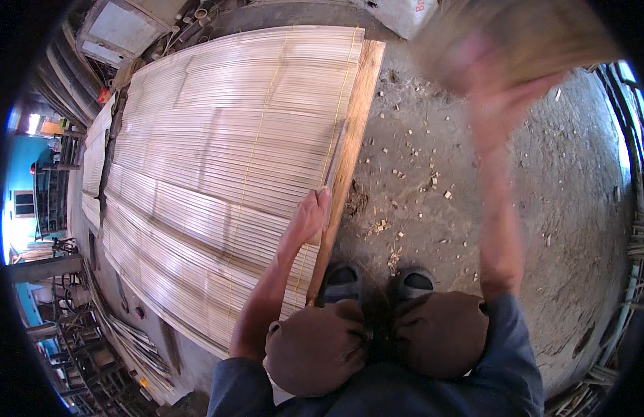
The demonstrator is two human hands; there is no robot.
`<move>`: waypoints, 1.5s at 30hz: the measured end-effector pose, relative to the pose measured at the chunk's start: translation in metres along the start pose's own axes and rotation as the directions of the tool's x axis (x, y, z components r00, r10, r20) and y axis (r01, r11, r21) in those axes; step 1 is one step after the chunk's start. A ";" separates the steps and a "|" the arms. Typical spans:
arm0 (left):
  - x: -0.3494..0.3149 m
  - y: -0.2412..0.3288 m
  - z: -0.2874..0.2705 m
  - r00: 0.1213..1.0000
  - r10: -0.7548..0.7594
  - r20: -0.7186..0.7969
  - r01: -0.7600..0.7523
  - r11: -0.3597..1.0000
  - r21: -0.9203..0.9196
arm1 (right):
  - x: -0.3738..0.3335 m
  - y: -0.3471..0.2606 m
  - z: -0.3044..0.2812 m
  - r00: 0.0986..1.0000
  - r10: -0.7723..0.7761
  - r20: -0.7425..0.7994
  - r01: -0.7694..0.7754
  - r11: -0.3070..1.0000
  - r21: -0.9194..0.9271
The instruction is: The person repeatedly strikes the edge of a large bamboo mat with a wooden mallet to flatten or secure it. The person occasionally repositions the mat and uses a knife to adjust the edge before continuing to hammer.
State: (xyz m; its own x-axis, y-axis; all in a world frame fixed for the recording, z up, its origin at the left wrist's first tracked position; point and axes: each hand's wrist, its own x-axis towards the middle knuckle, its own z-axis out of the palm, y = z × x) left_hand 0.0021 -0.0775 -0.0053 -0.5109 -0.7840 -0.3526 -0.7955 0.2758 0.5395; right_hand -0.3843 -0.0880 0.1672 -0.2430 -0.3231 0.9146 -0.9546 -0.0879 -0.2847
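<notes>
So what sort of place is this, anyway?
Probably a small workshop for wood or bamboo, though I can't be certain of the material. A large slatted mat is laid out, small pale offcuts litter the bare floor, and long strips lie at the lower left.

Here's the shirt, dark blue-grey and plain, left sleeve and right sleeve loose and rumpled, ending around the elbows! Then the legwear, all brown, rounded over both knees, bunching into creases on the inner sides! Down at the feet, grey sandals with broad bands! Left hand bare, right hand blurred!
</notes>
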 end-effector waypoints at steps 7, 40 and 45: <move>-0.002 0.024 0.013 0.963 -0.233 -0.136 0.213 0.966 -0.144 | -0.198 -0.008 0.008 0.284 0.254 0.924 -0.665 0.747 -0.001; -0.022 -0.036 0.050 0.994 -0.054 -0.099 0.060 0.996 0.061 | -0.215 -0.028 -0.002 0.294 0.148 0.944 -0.599 0.799 0.061; -0.023 -0.004 0.024 0.967 -0.223 -0.125 0.226 0.974 0.015 | -0.193 -0.053 -0.022 0.063 0.247 0.967 -0.815 0.572 -0.093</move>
State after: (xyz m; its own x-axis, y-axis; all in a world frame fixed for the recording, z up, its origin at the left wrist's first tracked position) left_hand 0.0088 -0.0473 -0.0180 -0.2763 -0.8887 -0.3658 -0.8952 0.0996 0.4343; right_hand -0.2907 0.0001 0.0121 -0.0844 -0.9532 -0.2904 -0.3646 0.3007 -0.8813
